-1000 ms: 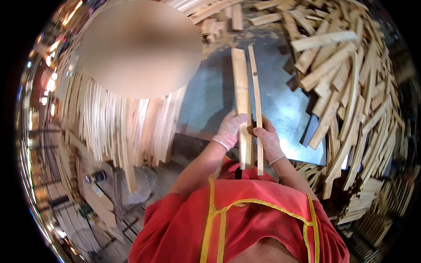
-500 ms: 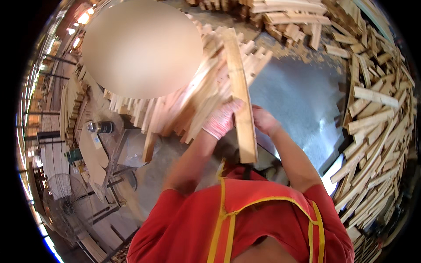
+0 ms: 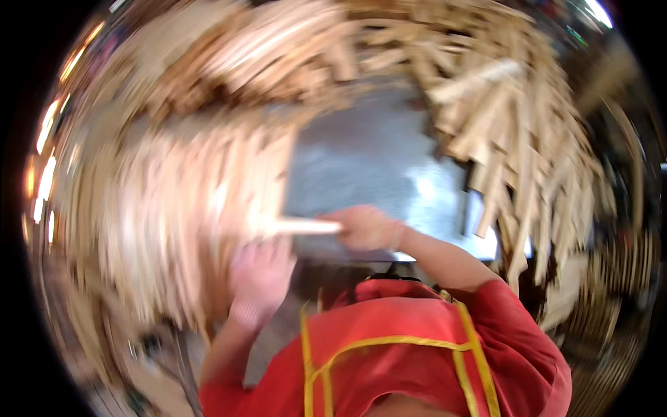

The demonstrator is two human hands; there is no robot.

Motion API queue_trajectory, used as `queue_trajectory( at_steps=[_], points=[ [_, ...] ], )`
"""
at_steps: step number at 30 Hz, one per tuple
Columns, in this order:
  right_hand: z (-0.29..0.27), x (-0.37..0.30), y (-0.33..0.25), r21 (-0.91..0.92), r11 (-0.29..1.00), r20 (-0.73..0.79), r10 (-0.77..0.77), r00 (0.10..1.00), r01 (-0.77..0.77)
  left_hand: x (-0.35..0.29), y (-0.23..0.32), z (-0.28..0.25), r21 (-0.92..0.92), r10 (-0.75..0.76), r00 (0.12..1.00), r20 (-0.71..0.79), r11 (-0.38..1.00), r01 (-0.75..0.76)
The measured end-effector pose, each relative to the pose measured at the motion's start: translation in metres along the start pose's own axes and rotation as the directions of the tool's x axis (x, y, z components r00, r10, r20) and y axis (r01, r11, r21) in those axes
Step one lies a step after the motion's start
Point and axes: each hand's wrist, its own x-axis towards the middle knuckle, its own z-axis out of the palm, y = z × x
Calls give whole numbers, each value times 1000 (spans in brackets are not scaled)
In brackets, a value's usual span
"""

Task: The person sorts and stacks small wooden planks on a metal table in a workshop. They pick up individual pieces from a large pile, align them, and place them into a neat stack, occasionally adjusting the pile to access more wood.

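Observation:
A pale wooden strip (image 3: 309,226) sticks out leftward from my right hand (image 3: 368,227), whose fingers are closed around its end over the near part of the grey metal tabletop (image 3: 354,156). The strip's other end blurs into a row of wooden boards (image 3: 174,215) lying side by side on the left. Against the near ends of those boards is my left hand (image 3: 262,278), in a pinkish-white glove. Motion smears its fingers, so its grip cannot be made out.
A large heap of loose wooden pieces (image 3: 479,118) rises along the right side of the tabletop. Another stack of boards (image 3: 278,42) lies at the far side, blurred. Sawdust or chips (image 3: 319,101) lie along the tabletop's far edge.
The view has swung right, so the tabletop and heap sit further left. The long board that stood lengthwise between my hands no longer shows there; my right hand now holds a strip pointing left.

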Motion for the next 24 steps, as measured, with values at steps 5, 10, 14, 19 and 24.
queue_trajectory(
  at_steps=[5,10,14,19,24],
  points=[
    [-16,-19,-27,-327,936,246,-46,968,128,-8,17,26,206,-52,973,226,978,4],
    [-53,-58,39,-332,935,-442,-271,855,125,-7,-6,59,73,-440,791,425,888,454],
    [-124,-169,141,137,971,-808,223,545,-195,-47,-44,80,271,-702,690,177,709,652],
    [-98,-347,310,445,589,-865,477,-154,-675,-51,-57,103,491,-774,614,153,599,633],
    [-51,-414,301,369,301,-740,668,-81,-879,88,44,160,154,-480,831,282,877,455]
  ],
)
